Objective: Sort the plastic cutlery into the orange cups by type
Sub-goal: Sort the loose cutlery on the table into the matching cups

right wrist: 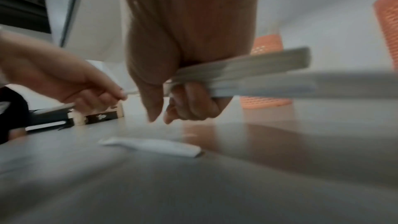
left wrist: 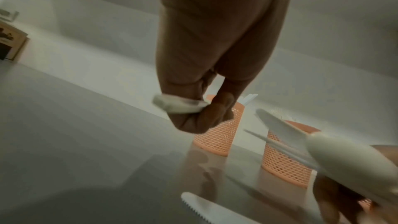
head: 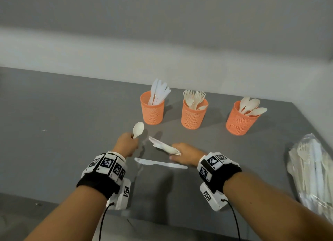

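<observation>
Three orange mesh cups stand in a row: the knife cup, the fork cup and the spoon cup. My left hand grips a white spoon by its handle, bowl up, in front of the knife cup. My right hand holds a small bundle of cutlery pointing left. In the right wrist view the bundle is clamped under curled fingers, with thumb and forefinger pointing down. A white knife lies flat on the table just below both hands.
A clear plastic bag of mixed cutlery lies at the table's right edge. The grey table meets a white wall behind the cups. A small white scrap sits far left.
</observation>
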The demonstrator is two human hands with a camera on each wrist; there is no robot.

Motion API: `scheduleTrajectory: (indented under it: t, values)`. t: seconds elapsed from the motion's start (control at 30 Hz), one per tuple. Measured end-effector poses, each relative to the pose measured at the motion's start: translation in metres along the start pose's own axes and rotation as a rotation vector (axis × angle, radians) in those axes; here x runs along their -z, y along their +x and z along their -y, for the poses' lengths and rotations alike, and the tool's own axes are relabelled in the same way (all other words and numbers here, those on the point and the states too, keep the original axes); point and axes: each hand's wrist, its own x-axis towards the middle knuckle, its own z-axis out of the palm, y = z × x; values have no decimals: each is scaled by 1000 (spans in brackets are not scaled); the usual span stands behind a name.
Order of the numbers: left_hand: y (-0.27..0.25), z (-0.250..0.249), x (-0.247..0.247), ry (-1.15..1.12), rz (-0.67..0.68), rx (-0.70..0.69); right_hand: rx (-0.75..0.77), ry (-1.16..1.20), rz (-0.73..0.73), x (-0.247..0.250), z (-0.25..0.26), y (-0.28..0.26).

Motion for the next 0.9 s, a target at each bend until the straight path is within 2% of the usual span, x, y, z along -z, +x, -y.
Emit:
scheduleTrajectory:
  t: [0.17,0.4,0.5,0.57,0.77,0.83,0.9]
  values:
    - [-5,-7,-2,-144,-12,-41,30,-128,44,-12,11,-3]
    - [-11,-22,-10,-267,-15,-100,-50,-229,20,-10,7,-7]
    - [-14,-26,-14,-359,21,-120,-92,-83,39,0,-2,-14]
    - [-16,-30,-17,-445,48,-127,-123,82,-23,9,-5,-20]
    - [-29,-54,-47,-657,211,-132,-144,896,-295,27,1,-16]
    - [-36,-66,-61,-655,257,-172,-130,908,-369,28,7,-16]
    - [-42,-77,-72,-643,275,-219,-91,718,-465,26,11,-16]
